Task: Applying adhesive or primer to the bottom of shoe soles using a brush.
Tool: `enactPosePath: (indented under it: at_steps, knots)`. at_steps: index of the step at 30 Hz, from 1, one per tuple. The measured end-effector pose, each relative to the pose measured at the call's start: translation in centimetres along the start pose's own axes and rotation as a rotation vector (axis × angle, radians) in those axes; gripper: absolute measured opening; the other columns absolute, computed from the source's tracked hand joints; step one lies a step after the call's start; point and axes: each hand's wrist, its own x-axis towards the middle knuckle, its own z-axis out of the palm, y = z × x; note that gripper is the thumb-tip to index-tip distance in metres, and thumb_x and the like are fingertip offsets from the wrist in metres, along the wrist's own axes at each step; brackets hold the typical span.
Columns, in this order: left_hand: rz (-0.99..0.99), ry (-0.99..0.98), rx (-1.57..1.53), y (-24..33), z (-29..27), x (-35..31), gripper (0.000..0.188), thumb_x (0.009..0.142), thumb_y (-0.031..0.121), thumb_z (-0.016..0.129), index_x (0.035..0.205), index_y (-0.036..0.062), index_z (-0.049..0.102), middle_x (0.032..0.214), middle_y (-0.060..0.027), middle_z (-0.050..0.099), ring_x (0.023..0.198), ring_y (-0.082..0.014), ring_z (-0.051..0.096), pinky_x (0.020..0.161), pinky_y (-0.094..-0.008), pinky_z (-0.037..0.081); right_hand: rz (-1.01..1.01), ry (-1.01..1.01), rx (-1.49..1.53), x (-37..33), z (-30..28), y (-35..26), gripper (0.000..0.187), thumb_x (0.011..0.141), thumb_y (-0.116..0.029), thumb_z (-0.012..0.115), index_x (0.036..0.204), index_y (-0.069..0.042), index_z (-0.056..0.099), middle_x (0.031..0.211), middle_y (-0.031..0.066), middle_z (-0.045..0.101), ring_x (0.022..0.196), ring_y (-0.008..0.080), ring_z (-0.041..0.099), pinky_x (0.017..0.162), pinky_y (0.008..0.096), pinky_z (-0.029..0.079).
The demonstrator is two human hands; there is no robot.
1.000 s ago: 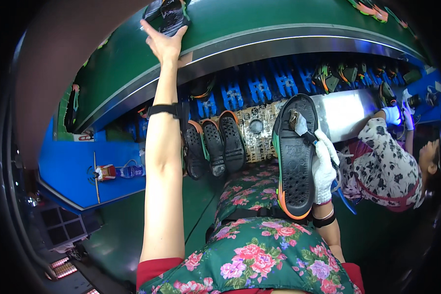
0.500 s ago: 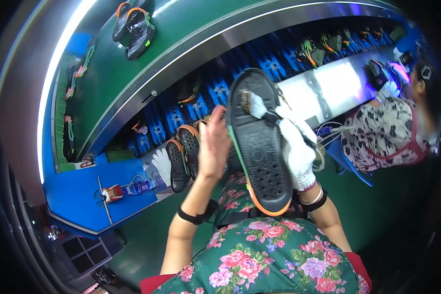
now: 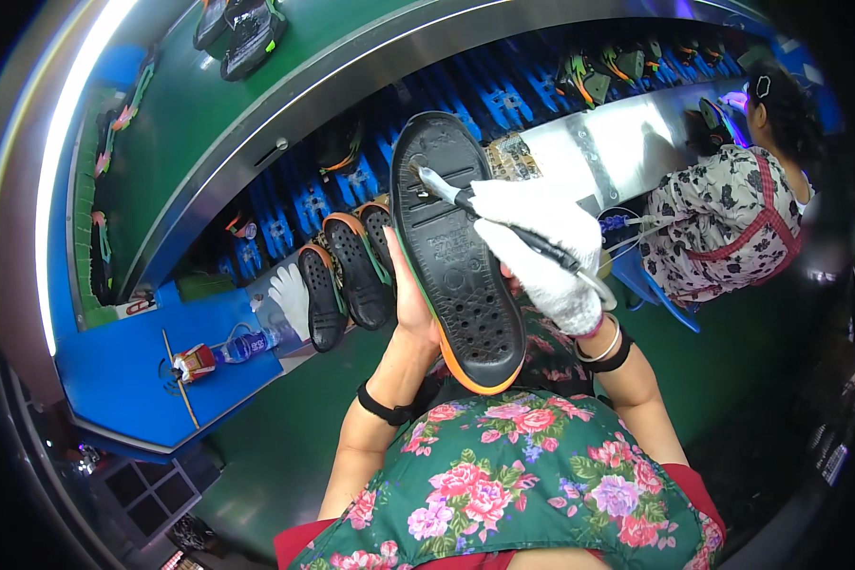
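In front of my apron a black shoe sole [image 3: 467,271] with an orange and green edge stands up, its ribbed and perforated face toward me. My bare left hand [image 3: 412,296] grips its left edge, some fingers hidden behind it. A white knit glove covers my right hand [image 3: 546,249], which is closed around a brush [image 3: 439,185] with a dark handle and a tube by it. The bristle end touches the sole's upper part. To the left, more black perforated soles with orange edges [image 3: 323,302] lean side by side, near a loose white glove [image 3: 291,296].
Behind the sole runs a line of blue holders [image 3: 310,204] under a curved metal rail [image 3: 285,123]. A blue side table [image 3: 123,385] holds a plastic bottle [image 3: 245,348] and a small red-white packet [image 3: 195,363]. At right a co-worker [image 3: 722,214] sits beside a bright metal ledge [image 3: 579,142].
My left hand, free in the air before, now holds the sole's left edge. The sole has shifted left in view, and the brush end sits nearer its upper left side.
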Motion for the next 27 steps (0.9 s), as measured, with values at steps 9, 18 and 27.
enactPosePath:
  at_steps: [9, 18, 27]
  knots:
    - [-0.009, -0.198, -0.086, -1.2, 1.5, 1.5, 0.098, 0.091, 0.086, 0.024, 0.141, 0.0060, 0.052, 0.129, -0.0178, 0.064, 0.112, -0.0344, 0.065, 0.098, -0.0496, 0.053, 0.027, -0.107, 0.057, 2.9, -2.4, -1.1, 0.018, 0.088, -0.007, 0.075, 0.104, -0.001, 0.077, 0.085, 0.0043, 0.074, 0.067, 0.0114, 0.068, 0.062, 0.0251, 0.054]
    - [0.158, -0.091, 0.129, -3.3, 2.1, 3.3, 0.085, 0.096, 0.079, 0.029, 0.148, 0.0148, 0.048, 0.143, -0.0041, 0.056, 0.128, -0.0254, 0.054, 0.110, -0.0420, 0.043, -0.576, -0.007, -0.296, 5.0, -3.8, 0.2, 0.022, 0.088, -0.007, 0.072, 0.109, -0.002, 0.076, 0.105, 0.0093, 0.076, 0.091, 0.0204, 0.073, 0.079, 0.0316, 0.057]
    - [0.243, 0.125, 0.454, -3.8, 1.8, 4.7, 0.091, 0.093, 0.083, 0.024, 0.148, 0.0137, 0.047, 0.142, -0.0044, 0.056, 0.128, -0.0228, 0.054, 0.109, -0.0393, 0.044, -0.551, 0.023, -0.207, 5.3, -4.0, 0.9, 0.023, 0.087, -0.007, 0.072, 0.109, -0.003, 0.076, 0.107, 0.0097, 0.076, 0.093, 0.0222, 0.072, 0.082, 0.0336, 0.056]
